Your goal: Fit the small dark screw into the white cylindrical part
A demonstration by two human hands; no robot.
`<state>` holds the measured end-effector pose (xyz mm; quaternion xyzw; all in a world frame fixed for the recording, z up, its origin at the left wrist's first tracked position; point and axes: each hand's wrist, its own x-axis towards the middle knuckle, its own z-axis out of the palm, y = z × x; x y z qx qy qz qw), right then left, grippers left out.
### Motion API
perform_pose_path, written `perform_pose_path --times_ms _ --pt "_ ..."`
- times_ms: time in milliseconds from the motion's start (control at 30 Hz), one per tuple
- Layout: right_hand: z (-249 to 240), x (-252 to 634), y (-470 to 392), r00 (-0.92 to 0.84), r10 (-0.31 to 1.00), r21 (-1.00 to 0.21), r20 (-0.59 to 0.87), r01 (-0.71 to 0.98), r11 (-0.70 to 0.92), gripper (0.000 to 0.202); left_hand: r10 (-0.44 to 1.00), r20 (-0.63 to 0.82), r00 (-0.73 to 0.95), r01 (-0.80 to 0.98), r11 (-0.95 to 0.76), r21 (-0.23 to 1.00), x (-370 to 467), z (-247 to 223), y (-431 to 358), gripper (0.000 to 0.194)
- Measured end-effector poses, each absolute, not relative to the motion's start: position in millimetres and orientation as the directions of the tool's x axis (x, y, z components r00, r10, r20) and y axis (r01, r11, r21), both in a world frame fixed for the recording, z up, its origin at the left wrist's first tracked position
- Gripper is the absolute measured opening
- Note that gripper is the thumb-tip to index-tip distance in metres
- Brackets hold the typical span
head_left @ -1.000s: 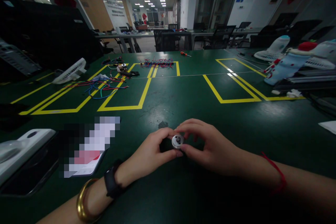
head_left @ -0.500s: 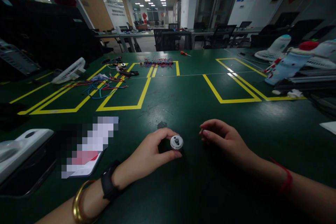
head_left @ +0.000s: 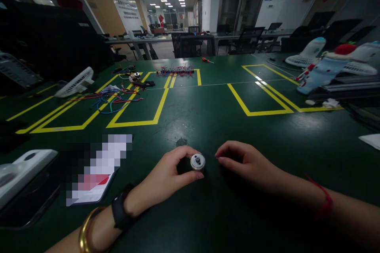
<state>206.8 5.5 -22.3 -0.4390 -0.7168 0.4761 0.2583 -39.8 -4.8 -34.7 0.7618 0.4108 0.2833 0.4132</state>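
Observation:
A small round silver motor (head_left: 197,161) stands upright on the green table, a short shaft and dark holes showing on its top face. Around it curl the thumb and forefinger of my left hand (head_left: 173,170), gripping it from the left side. My right hand (head_left: 247,162) hovers just to the right of the motor, apart from it, with thumb and forefinger pinched together. Whatever sits between those fingertips, if anything, is too small to make out.
At the left lie a phone (head_left: 95,185) and a white device (head_left: 26,170). Tangled wires (head_left: 111,97) spread farther back, near a bundle of wired parts (head_left: 175,71) and a screwdriver (head_left: 207,60). A blue cup-like figure (head_left: 322,73) stands at the right.
My right hand has moved left, closer to the motor, and its thumb and forefinger have come together. My left hand keeps its hold on the motor. The view has shifted slightly.

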Motion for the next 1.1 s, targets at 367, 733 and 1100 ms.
perform_pose_path --times_ms 367,733,1100 --pt "-6.1 163.7 9.0 -0.559 0.785 -0.696 0.267 0.452 0.558 0.011 0.865 0.099 0.491 0.424 -0.337 0.841 -39.1 -37.8 -4.6 0.025" --pt "-26.5 204.7 4.3 -0.543 0.834 -0.695 0.095 0.564 0.446 0.011 0.857 0.106 0.504 0.391 -0.336 0.857 -38.7 -35.2 -4.1 0.024" --pt "-33.2 213.1 -1.5 -0.546 0.836 -0.729 0.062 0.547 0.411 0.022 0.863 0.079 0.499 0.406 -0.313 0.858 -38.6 -33.2 -5.1 0.024"
